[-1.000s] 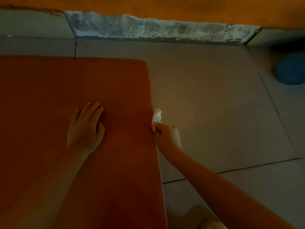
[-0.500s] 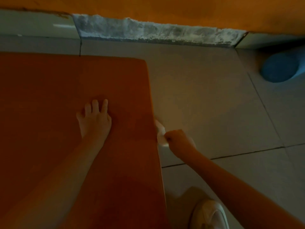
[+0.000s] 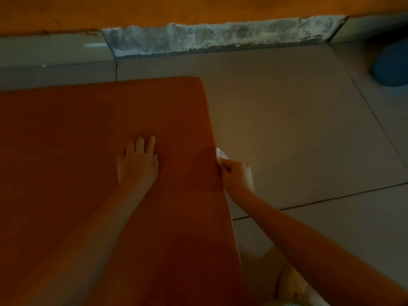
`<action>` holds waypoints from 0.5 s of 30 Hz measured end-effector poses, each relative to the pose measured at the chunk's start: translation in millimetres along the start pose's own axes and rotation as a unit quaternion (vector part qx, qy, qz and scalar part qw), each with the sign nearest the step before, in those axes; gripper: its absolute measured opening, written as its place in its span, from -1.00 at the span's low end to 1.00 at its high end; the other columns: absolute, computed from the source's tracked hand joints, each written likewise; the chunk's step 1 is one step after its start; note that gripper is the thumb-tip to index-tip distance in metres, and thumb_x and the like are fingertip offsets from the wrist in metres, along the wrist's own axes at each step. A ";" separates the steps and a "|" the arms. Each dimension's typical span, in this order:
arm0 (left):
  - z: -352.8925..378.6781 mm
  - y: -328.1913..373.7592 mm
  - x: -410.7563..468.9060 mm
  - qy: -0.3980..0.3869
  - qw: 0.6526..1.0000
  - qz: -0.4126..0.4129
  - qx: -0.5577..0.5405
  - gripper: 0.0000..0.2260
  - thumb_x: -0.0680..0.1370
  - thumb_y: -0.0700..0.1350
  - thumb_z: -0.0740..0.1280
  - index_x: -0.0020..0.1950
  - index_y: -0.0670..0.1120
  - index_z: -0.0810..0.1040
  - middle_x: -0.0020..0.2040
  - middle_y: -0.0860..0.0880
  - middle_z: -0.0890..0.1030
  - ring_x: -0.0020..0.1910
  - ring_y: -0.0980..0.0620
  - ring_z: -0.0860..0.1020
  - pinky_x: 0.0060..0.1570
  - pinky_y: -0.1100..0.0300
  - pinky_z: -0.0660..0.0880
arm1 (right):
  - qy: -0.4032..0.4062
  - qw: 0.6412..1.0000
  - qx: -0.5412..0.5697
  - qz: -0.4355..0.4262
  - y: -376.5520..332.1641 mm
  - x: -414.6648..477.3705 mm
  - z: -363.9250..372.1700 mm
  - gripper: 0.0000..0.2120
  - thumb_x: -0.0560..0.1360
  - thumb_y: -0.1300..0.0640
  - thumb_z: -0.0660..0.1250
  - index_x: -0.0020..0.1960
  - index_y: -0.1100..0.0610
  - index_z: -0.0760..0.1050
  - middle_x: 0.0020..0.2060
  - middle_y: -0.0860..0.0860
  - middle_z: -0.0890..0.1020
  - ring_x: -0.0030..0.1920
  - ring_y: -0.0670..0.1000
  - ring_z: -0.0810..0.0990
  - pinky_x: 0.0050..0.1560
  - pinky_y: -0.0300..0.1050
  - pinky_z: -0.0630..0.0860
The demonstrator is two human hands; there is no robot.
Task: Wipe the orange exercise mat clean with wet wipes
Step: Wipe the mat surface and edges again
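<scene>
Mat [image 3: 77, 162]: orange, flat on tiled floor [image 3: 298, 129], filling the left of the view, far right corner near the wall. Left hand [image 3: 138, 164]: palm down on the mat, fingers straight and close together, pressing. Right hand [image 3: 236, 176]: fingers curled, pinching a bunched white wipe [image 3: 220, 154] against the mat's right edge. Risks, as judged: 1, edge lifted or folded by rubbing along it, on any easing of left-hand pressure; 2, wipe dragged over the floor and soiled, lying partly off the mat; 3, small wad lost from the pinch. Against 0.5 s ago: right hand and wipe slightly farther along the edge toward the wall, closer to the mat; left hand placed much as before; white shoe [image 3: 293, 290] lower in view.
</scene>
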State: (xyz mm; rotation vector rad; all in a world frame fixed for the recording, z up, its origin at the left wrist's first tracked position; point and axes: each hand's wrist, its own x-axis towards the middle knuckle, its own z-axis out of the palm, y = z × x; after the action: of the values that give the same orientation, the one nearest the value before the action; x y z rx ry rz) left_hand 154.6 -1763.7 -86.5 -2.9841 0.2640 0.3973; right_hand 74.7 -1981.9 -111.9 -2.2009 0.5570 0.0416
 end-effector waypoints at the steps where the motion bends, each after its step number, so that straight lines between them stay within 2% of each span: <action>1: 1.4 -0.7 -1.8 -0.004 1.000 0.000 -0.006 -0.51 0.66 0.07 -0.08 0.59 0.00 -0.03 0.56 -0.08 0.06 0.52 -0.12 0.07 0.37 -0.12 0.25 | -0.008 1.000 -0.017 -0.008 2.4 -3.5 -1.9 -0.64 0.65 0.14 0.17 -0.22 0.16 0.63 -0.36 0.00 0.65 -0.57 -0.15 0.37 -0.55 -0.25 0.24; 3: 3.0 -1.2 -5.1 -0.014 1.000 -0.001 -0.019 -0.50 0.66 0.09 -0.10 0.59 0.01 -0.09 0.59 -0.06 -0.04 0.54 -0.11 0.00 0.42 -0.11 0.19 | -0.018 0.998 -0.051 -0.029 2.6 -16.0 -10.1 -0.63 0.65 0.15 0.17 -0.26 0.06 0.61 -0.52 -0.12 0.50 -0.62 -0.14 0.35 -0.59 -0.37 0.17; 5: 2.8 -1.5 -6.9 -0.022 0.999 -0.001 -0.032 -0.49 0.66 0.11 -0.11 0.59 0.01 -0.11 0.59 -0.05 -0.09 0.55 -0.11 -0.05 0.44 -0.11 0.18 | -0.039 0.994 -0.093 -0.041 7.4 -30.8 -20.2 -0.54 0.66 0.14 0.15 -0.41 0.02 0.44 -0.59 -0.14 0.34 -0.64 -0.12 0.32 -0.60 -0.32 0.18; 6: 2.8 -2.0 -7.8 -0.027 0.999 0.000 -0.039 -0.48 0.66 0.12 -0.11 0.59 0.02 -0.11 0.59 -0.05 -0.11 0.55 -0.10 -0.06 0.45 -0.12 0.16 | -0.058 0.989 -0.130 -0.045 10.5 -38.0 -24.8 -0.53 0.66 0.14 0.15 -0.43 0.05 0.41 -0.59 -0.12 0.32 -0.63 -0.10 0.30 -0.59 -0.31 0.17; 7: 2.5 -2.9 -9.0 -0.034 0.998 0.002 -0.045 -0.47 0.65 0.14 -0.10 0.59 0.02 -0.12 0.59 -0.04 -0.12 0.56 -0.10 -0.08 0.46 -0.12 0.14 | -0.080 0.980 -0.177 -0.047 12.8 -42.6 -28.9 -0.57 0.65 0.15 0.14 -0.39 0.09 0.45 -0.56 -0.11 0.34 -0.60 -0.11 0.29 -0.57 -0.32 0.14; 9: 1.8 -5.1 -13.7 -0.052 0.997 0.015 -0.048 -0.44 0.65 0.19 -0.09 0.59 0.02 -0.13 0.59 -0.04 -0.16 0.56 -0.09 -0.13 0.49 -0.10 0.05 | -0.108 0.969 -0.221 -0.038 11.9 -43.1 -34.9 -0.67 0.65 0.15 0.13 -0.19 0.15 0.58 -0.47 -0.06 0.43 -0.52 -0.13 0.32 -0.52 -0.30 0.14; 11: 1.3 -8.1 -21.6 -0.069 0.996 0.036 -0.040 -0.40 0.63 0.23 -0.07 0.59 0.02 -0.14 0.59 -0.04 -0.20 0.56 -0.08 -0.17 0.50 -0.09 -0.04 | -0.110 0.976 -0.187 -0.030 6.1 -40.6 -33.0 -0.74 0.63 0.17 0.12 0.05 0.12 0.60 -0.41 -0.05 0.48 -0.48 -0.14 0.35 -0.52 -0.31 0.17; 13: 1.4 -12.3 -35.0 -0.082 0.995 0.057 -0.030 -0.37 0.62 0.26 -0.04 0.59 0.03 -0.15 0.58 -0.04 -0.22 0.56 -0.08 -0.19 0.51 -0.09 -0.07 | -0.091 0.986 -0.137 -0.034 0.2 -44.4 -27.5 -0.69 0.63 0.25 0.13 0.22 0.04 0.57 -0.38 -0.09 0.50 -0.49 -0.18 0.34 -0.56 -0.36 0.20; 14: 2.7 -14.4 -43.2 -0.087 0.994 0.066 -0.027 -0.37 0.62 0.26 -0.02 0.58 0.03 -0.16 0.58 -0.04 -0.22 0.56 -0.08 -0.19 0.51 -0.10 -0.07 | -0.081 0.988 -0.123 -0.038 -0.4 -47.4 -26.0 -0.69 0.63 0.25 0.14 0.21 0.00 0.58 -0.36 -0.09 0.53 -0.51 -0.18 0.34 -0.56 -0.38 0.19; 15: 4.1 -16.0 -52.4 -0.091 0.993 0.074 -0.024 -0.36 0.61 0.26 -0.01 0.58 0.03 -0.16 0.58 -0.04 -0.23 0.56 -0.08 -0.19 0.52 -0.10 -0.07 | -0.079 0.989 -0.120 -0.045 0.6 -50.9 -26.2 -0.72 0.64 0.22 0.15 0.08 -0.02 0.61 -0.39 -0.10 0.53 -0.54 -0.17 0.35 -0.54 -0.39 0.16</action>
State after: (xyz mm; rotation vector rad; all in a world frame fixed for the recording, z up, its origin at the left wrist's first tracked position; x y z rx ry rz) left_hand 106.8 -1739.2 -74.9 -2.9573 0.4640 0.6965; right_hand 24.5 -1982.7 -84.4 -2.4265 0.3803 0.2446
